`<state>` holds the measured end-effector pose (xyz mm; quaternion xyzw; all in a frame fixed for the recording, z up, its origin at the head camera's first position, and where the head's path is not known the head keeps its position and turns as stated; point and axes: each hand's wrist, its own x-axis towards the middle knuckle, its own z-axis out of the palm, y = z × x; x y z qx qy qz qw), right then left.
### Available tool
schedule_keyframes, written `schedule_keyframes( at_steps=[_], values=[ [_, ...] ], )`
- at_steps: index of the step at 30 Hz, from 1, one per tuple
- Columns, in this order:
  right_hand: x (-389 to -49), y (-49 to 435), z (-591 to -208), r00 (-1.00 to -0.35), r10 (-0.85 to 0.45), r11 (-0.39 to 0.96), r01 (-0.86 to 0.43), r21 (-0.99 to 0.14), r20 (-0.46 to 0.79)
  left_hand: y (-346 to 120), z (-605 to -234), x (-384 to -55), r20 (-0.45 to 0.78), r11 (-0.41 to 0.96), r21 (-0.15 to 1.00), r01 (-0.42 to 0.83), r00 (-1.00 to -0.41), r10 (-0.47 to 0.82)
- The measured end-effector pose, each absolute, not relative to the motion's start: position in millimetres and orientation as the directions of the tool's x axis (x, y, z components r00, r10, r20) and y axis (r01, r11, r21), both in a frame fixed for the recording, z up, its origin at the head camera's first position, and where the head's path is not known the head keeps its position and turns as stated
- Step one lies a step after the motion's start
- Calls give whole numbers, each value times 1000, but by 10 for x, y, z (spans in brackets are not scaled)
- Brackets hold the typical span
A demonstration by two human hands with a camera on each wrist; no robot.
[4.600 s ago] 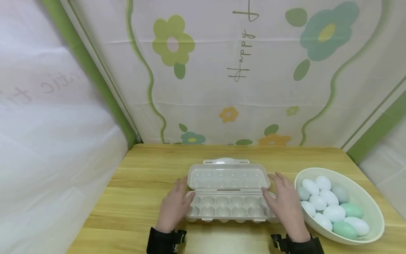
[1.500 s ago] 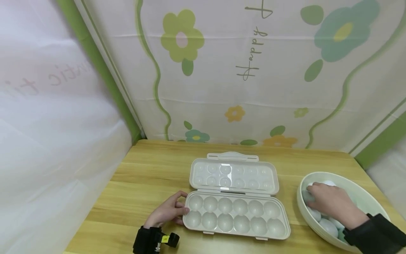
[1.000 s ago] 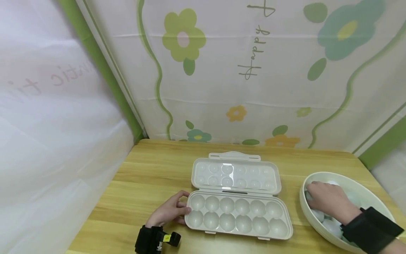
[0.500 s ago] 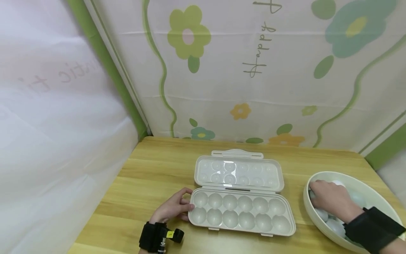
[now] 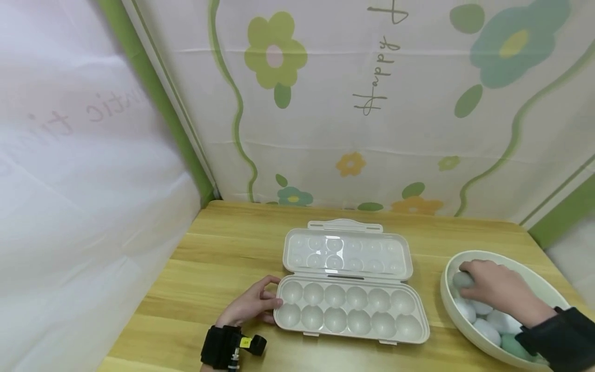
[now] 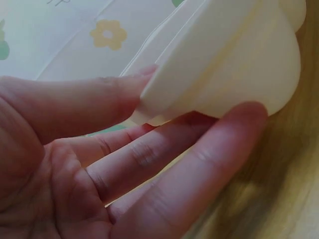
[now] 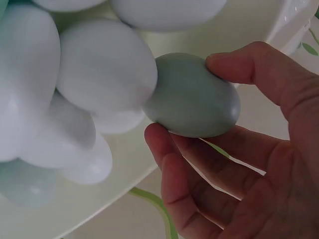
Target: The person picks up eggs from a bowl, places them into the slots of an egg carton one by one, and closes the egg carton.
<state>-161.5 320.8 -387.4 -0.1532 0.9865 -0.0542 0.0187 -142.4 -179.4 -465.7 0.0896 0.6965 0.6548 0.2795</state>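
Note:
A pale plastic egg carton point(image 5: 348, 336) lies with its lid folded back, its two rows of cups bare. My left hand point(image 5: 248, 304) grips the carton's left end; in the left wrist view the thumb is on the rim and the fingers are under the wall point(image 6: 239, 64). Inside the cream bowl point(image 5: 539, 281) at the right, my right hand point(image 5: 502, 287) pinches a grey-green egg point(image 7: 197, 94) between thumb and fingertips. White eggs point(image 7: 107, 64) crowd beside that egg in the right wrist view.
A green egg point(image 5: 515, 346) sits at the bowl's near side. The wooden table point(image 5: 209, 258) reaches back to a white flowered curtain point(image 5: 316, 124), with another white cloth point(image 5: 83, 206) along the left. Each wrist wears a black strap.
Both hands were at the carton's sides at first. The right hand then moved into the bowl, and now rises slightly with the grey-green egg. The left hand keeps the carton's left end.

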Motion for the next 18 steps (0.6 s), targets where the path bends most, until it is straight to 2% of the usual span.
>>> schedule_keyframes(
  at_steps=[10,14,18],
  values=[
    [-1609,3143,-3547,-954,-298,949,-299,-102,20,-1814,-4779,-1422,-249,27,962,-272,-832,495],
    [-1599,3006,-3424,-938,-335,934,-343,-96,85,-1814,-4825,-1431,-238,-5,961,-277,-838,491],
    [-1577,2807,-3377,-896,-404,906,-420,-58,185,-1825,-4855,-1397,-234,-24,959,-283,-837,495]
  ],
)
